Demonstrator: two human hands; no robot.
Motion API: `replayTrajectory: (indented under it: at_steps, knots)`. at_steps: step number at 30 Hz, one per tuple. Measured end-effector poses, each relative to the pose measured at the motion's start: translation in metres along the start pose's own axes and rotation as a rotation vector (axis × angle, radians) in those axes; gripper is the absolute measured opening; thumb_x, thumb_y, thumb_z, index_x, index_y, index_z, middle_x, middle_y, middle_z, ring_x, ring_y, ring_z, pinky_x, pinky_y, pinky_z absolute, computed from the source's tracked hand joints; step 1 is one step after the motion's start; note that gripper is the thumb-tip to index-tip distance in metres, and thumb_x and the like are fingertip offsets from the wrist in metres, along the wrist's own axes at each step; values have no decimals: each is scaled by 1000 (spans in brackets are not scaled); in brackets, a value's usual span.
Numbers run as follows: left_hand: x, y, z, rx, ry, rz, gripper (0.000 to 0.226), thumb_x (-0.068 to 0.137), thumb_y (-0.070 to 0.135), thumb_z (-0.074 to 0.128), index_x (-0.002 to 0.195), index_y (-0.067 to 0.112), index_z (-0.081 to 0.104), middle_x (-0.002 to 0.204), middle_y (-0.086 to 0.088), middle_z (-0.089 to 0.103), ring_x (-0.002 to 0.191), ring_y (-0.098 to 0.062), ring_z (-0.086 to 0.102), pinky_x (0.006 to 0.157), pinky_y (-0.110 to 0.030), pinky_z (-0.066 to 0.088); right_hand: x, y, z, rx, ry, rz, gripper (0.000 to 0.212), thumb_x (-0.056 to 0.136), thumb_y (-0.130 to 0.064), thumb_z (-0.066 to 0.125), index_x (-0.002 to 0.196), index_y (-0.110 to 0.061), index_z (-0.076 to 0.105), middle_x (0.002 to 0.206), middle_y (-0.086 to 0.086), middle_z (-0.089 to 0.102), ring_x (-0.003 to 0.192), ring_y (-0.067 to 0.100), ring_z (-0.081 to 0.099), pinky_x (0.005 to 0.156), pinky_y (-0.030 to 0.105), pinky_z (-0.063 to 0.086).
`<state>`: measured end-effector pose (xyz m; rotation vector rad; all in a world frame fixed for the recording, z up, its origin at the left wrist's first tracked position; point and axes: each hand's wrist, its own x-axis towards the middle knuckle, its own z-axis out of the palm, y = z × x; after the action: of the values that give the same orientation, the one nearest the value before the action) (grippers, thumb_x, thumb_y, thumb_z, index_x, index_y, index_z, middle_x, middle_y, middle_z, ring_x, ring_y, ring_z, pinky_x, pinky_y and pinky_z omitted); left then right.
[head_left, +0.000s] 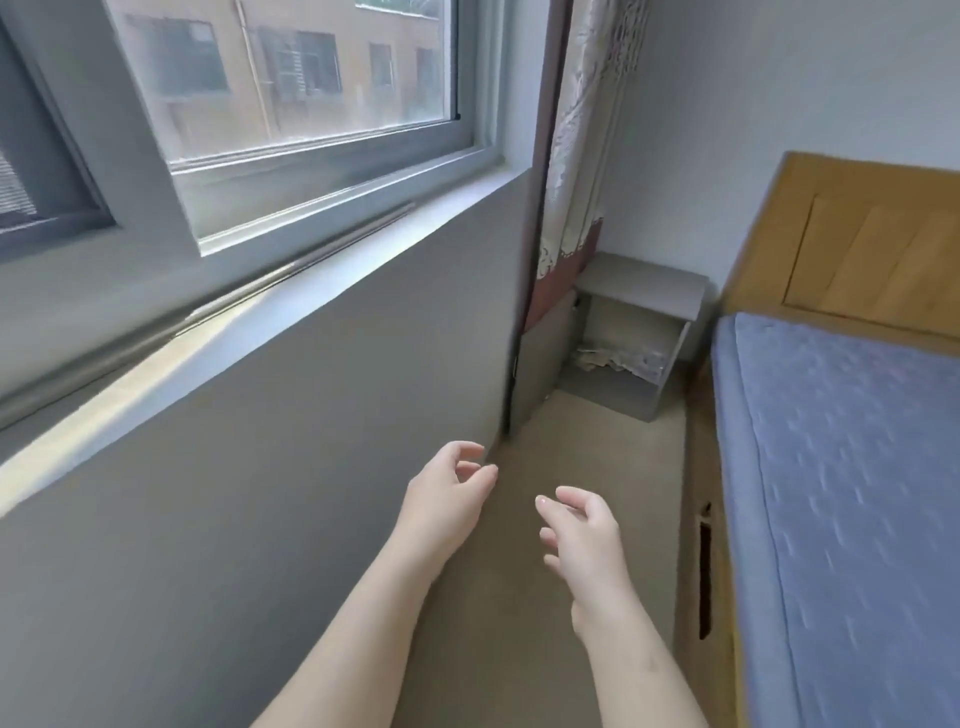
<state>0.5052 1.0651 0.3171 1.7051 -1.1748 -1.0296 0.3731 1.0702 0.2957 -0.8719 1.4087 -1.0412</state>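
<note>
Empty, with fingers loosely curled, the left hand (447, 501) and right hand (584, 538) reach toward the curtain (574, 171), which hangs upright at 12 o'clock, well apart; left hand judged slightly nearer.

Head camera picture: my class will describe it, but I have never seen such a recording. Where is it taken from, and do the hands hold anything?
No machine here: a person wears one wide-angle camera on the head, looking forward and down, so the bare arms enter from the bottom edge. The left hand and right hand hang above the floor, fingers loosely curled, holding nothing. On the left is a grey wall under a window; ahead, a curtain and a small bedside cabinet; on the right, a bed with a blue mattress and wooden headboard.
</note>
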Motion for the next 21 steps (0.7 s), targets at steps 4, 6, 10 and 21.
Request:
replayTrajectory:
  at_steps: [4,6,10,21]
  knots:
    - [66,18,40,11,-45,-2,28,94,31,50,121,31,53,112,15,59,93,3,52,64,-14,39,70,-16,-20,9,44,33,25,92,-22,58,115,-24,49,110,-9,51,112,20,53,102,42,42]
    - [102,30,66,10,-55,3,27,94,30,49,121,31,53,113,14,59,92,3,52,64,-14,38,111,-30,-34,15,66,31,24,92,-22,58,114,-25,49,115,-6,51,112,19,53,102,42,42]
    - [176,67,129,-1,-69,-9,27,94,29,51,121,30,54,110,15,59,86,7,51,60,-13,37,199,-67,-76,18,96,17,27,92,-21,58,117,-23,50,114,-5,53,110,18,54,101,39,43]
    - [363,121,233,-22,-39,-109,25,93,29,52,118,32,54,107,16,60,88,4,54,62,-13,38,413,-130,-122,-24,41,98,29,91,-21,58,119,-22,49,115,-5,53,109,17,54,98,36,44]
